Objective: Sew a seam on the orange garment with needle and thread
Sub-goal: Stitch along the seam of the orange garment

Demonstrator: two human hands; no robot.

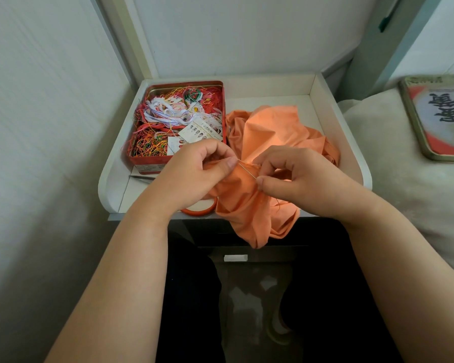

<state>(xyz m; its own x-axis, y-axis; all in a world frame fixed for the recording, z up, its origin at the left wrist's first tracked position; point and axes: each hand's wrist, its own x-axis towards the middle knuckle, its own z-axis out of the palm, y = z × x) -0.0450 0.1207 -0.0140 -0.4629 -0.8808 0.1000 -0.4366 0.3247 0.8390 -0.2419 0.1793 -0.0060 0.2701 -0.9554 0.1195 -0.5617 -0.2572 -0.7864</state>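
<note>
Two hands work above a white tray (pixel 323 106): the left hand (pixel 194 176) pinches a fold of the one orange garment (pixel 268 132), the right hand (pixel 296 179) pinches a single needle (pixel 247 171). The needle lies slantwise across the fold, its upper end toward the left thumb, its lower end at the right fingertips. One red tin (pixel 152 159) of tangled threads sits left of the garment.

Thread tin (pixel 152 161) sits left of the garment (pixel 270 132) (both in the tray (pixel 325 106)).
</note>
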